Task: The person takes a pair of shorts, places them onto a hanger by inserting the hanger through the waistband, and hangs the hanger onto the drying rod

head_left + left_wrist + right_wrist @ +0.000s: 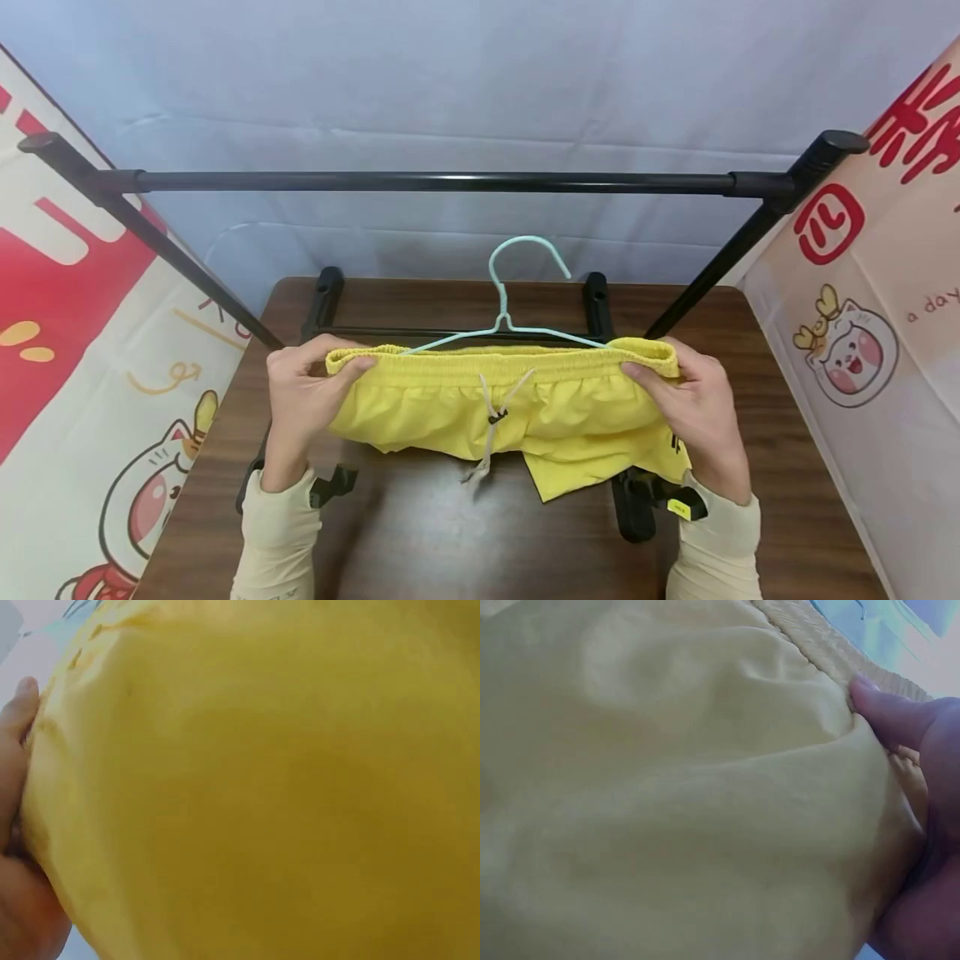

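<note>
Yellow shorts [450, 408] with an elastic waistband and a pale drawstring [491, 417] are stretched sideways between both hands. The left hand [311, 392] pinches the waistband's left end, thumb in front. At the other end, the right hand [697, 408] pinches the waistband the same way. A light green hanger [501, 292] stands with its hook up and its lower part inside the waist; its shoulders dip behind the front edge. The shorts fill most of the left wrist view, where the left hand's fingers [16, 720] show at the edge. In the right wrist view, the thumb [892, 712] presses the waistband.
A black clothes rack stands on the brown wooden table [420, 542], its horizontal bar [435, 182] behind and above the hanger hook. Slanted posts [720, 258] rise at both sides. Printed cloth panels [855, 358] flank the table, and a pale sheet [450, 83] hangs behind.
</note>
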Available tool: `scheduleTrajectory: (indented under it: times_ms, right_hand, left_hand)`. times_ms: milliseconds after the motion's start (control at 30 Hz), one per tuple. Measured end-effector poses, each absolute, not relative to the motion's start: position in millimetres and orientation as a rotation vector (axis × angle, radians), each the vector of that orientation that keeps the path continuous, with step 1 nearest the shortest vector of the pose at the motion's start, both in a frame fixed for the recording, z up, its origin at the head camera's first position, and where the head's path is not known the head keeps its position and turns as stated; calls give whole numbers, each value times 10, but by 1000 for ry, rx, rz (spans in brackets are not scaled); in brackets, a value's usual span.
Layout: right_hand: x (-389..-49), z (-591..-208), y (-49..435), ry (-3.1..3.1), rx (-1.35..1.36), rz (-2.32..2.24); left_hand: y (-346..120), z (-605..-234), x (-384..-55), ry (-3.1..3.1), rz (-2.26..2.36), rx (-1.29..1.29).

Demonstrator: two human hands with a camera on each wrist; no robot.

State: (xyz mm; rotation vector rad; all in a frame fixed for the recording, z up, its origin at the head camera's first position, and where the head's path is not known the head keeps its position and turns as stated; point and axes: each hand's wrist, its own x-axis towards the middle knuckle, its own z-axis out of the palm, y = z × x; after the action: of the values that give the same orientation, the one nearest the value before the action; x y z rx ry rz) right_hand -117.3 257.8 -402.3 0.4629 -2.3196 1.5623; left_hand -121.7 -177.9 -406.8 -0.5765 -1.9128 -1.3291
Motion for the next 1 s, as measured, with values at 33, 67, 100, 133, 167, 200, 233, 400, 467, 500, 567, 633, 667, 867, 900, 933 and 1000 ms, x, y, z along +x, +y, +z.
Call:
scheduleTrajectory:
  times_ms: [33,67,100,133,167,200,233,400,467,500,567,633,667,867,900,933,1000]
  right_hand:
    - [-1149,-4026,2590,-2270,440,1616]
    - [-1125,-4027,2604,-2214,420,1683]
    - [-1100,-4024,2619,-2160,397,1755]
    - [-1080,-4018,2632,-2095,380,1840]
    - [-1075,-4015,2645,-2032,381,1873]
    - [-1080,-4022,2657,-1962,389,1893]
    - [-1088,-4027,2665,-1896,390,1907]
    - [-1163,-4038,2751,-1672,378,1900]
    - [-1168,-4039,2794,-1635,360,1907]
    - [-1167,-4041,2814,-1624,357,1906]
    - [-1162,-4045,2844,-1618,366,1901]
    - [-1160,-4047,2855,-1637,390,1916]
    - [-1160,-4046,2854,-1658,401,1924]
    - [-1190,-4019,2755,-1871,531,1837]
    - [-1200,-4015,2727,-1896,562,1818]
    - [-1212,-4011,2701,-1917,591,1800]
    - [-1234,-4012,2662,-1928,630,1824]
  left_hand:
    - [-1773,-4081,-1229,-1869,-1364,-573]
    - [-1763,-4097,-1234,-1825,-1409,-569]
    - [-1752,-4115,-1236,-1793,-1461,-575]
    - [-1741,-4133,-1237,-1771,-1523,-596]
    - [-1732,-4146,-1234,-1777,-1587,-616]
    - [-1729,-4156,-1224,-1811,-1639,-631]
    - [-1735,-4170,-1209,-1867,-1676,-629]
    - [-1890,-4277,-1146,-1992,-1641,-567]
    - [-1969,-4316,-1144,-1885,-1629,-558]
    - [-2003,-4326,-1144,-1832,-1637,-562]
    - [-2054,-4326,-1141,-1801,-1655,-578]
    - [-2081,-4294,-1126,-1889,-1628,-576]
    - [-2087,-4265,-1111,-1957,-1601,-579]
    - [-2015,-3966,-1089,-2360,-1255,-644]
    - [-1982,-3924,-1111,-2426,-1207,-675]
    - [-1949,-3893,-1137,-2492,-1174,-719]
    - [-1891,-3877,-1180,-2619,-1144,-810]
